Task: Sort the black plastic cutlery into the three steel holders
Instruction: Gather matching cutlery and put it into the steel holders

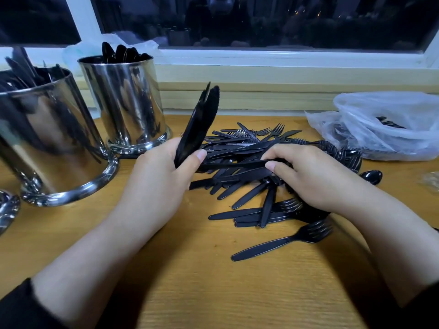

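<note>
My left hand (164, 172): fingers curled round a bundle of black knives (199, 124), blades up. My right hand (308, 172): pinching one knife (232, 165) atop the cutlery pile (256, 186). Left of the pile: steel holders, spoons (126, 103), knives (47, 138); third holder's rim (7, 210) at the frame edge.

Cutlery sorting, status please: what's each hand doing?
Left hand grips bunch of knives, blades up. Right hand pinches one knife over the pile. Steel holders stand left, part filled. Nothing blocking.
</note>
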